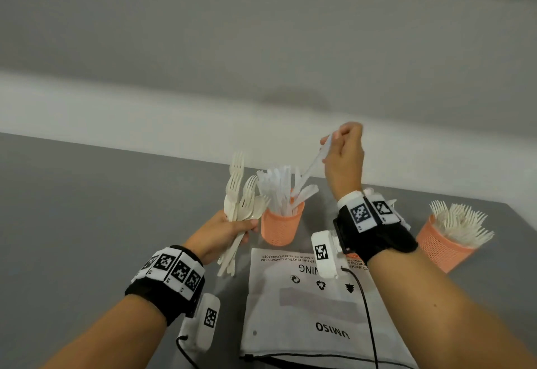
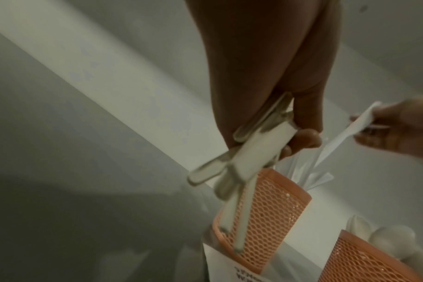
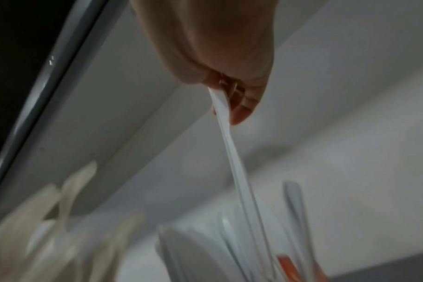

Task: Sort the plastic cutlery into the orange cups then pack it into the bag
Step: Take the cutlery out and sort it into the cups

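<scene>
We see knives in the middle cup (image 1: 280,227), forks in the right cup (image 1: 438,248); our left hand (image 1: 223,233) grips mixed cutlery (image 1: 242,197), our right hand (image 1: 344,150) pinches one knife (image 1: 312,165); the left wrist view alone shows a third cup (image 2: 365,261)

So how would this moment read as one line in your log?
stage: sorting | left hand: holds bunch of forks and spoons | right hand: pinches knife above middle cup | bag: flat on table

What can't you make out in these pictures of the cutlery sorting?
- Third orange mesh cup: head view, mostly hidden behind the right wrist camera.
- White plastic piece pinched by the right hand: its type, blurred in every view.
- Bundle of cream plastic cutlery in the left hand: count, pieces overlap.
</scene>
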`<state>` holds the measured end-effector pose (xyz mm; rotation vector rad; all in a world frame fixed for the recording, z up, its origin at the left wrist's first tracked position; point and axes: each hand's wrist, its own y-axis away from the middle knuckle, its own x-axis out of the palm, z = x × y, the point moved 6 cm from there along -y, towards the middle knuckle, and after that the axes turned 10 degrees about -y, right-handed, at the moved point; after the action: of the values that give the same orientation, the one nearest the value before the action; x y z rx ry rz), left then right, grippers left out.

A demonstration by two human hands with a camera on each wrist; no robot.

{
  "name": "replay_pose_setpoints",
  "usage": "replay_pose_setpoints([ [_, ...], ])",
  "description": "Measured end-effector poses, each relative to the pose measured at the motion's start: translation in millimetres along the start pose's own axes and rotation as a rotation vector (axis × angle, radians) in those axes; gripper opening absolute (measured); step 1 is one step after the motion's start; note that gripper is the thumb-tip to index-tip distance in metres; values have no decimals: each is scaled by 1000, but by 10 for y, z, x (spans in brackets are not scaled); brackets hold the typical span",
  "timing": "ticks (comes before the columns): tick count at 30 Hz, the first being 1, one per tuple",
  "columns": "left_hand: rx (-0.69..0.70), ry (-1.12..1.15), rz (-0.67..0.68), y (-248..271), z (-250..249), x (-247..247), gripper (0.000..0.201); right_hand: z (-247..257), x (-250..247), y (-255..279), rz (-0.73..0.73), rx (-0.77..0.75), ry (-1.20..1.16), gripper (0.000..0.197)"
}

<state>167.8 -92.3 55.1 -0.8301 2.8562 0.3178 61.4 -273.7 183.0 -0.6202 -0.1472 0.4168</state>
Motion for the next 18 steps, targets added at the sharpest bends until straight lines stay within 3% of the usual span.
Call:
replay_pose_setpoints([
  [7, 102, 109, 116, 41, -188, 135, 14, -712, 343, 396, 429, 92, 468, 8],
  [10, 137, 236, 155, 35, -238, 185, 10, -645, 358, 408, 457, 42, 553, 17],
  [12, 134, 316, 160, 20, -256, 208, 10, -444, 319, 385, 381, -27, 476, 22],
  [14, 144, 368, 149, 17, -284, 227, 9, -260, 282, 429, 356, 6, 260, 21],
  [18, 172, 381, 153, 29, -375, 309, 8, -227, 368, 721, 614, 331, 0, 20],
])
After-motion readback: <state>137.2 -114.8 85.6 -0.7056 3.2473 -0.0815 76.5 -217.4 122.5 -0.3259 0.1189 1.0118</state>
